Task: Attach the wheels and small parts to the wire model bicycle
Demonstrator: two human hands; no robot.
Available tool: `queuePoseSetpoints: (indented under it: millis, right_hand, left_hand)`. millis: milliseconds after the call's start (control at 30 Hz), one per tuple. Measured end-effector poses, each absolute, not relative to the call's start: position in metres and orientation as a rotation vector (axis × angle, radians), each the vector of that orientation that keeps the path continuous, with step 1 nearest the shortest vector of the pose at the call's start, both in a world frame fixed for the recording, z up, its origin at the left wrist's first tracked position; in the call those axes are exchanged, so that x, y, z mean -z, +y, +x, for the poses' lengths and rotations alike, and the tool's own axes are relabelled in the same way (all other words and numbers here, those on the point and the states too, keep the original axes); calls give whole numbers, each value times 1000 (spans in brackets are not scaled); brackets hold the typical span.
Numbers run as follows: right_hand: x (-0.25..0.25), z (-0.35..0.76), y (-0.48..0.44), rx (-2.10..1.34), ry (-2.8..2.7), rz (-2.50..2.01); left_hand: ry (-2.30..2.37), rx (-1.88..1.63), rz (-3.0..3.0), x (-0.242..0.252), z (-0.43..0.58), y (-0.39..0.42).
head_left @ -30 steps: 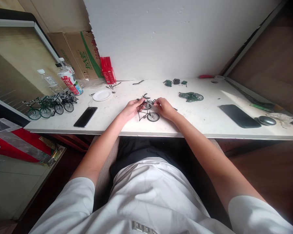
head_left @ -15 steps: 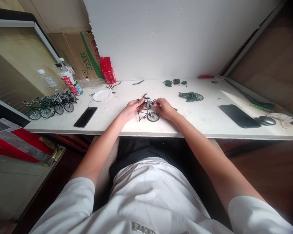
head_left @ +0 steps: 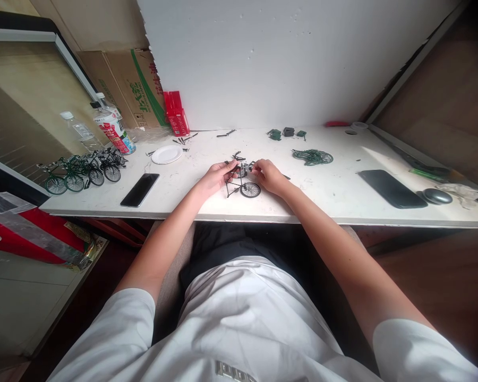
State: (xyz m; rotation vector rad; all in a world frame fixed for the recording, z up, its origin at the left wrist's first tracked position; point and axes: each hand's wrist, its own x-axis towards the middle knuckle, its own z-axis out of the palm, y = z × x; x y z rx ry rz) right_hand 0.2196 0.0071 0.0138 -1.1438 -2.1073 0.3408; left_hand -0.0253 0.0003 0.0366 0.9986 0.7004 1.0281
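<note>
A small black model bicycle is between my two hands above the white table, one spoked wheel toward me. My left hand grips the bicycle's frame from the left, thumb and fingers closed on it. My right hand pinches at the bicycle's right side, near its silver parts; fingertips partly hide what they hold. A thin black piece lies or stands just beyond the left fingertips; I cannot tell whether it is joined to the bicycle.
Several finished-looking model bicycles stand at the left, by bottles. A phone and white plate lie left. Green frames and small dark green parts lie beyond my right hand. A dark flat slab and a round grey object lie right.
Almost nothing differs. The view has shifted very slightly; both hands stay at the black model bicycle in the same hold.
</note>
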Motion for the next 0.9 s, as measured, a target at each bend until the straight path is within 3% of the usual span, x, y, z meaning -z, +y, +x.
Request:
queuePoseSetpoints:
  millis: [900]
  right_hand:
    - [-8,221,12,-296,-2125,-1151]
  left_hand:
    - [718,-978,1069,-33,-26,1]
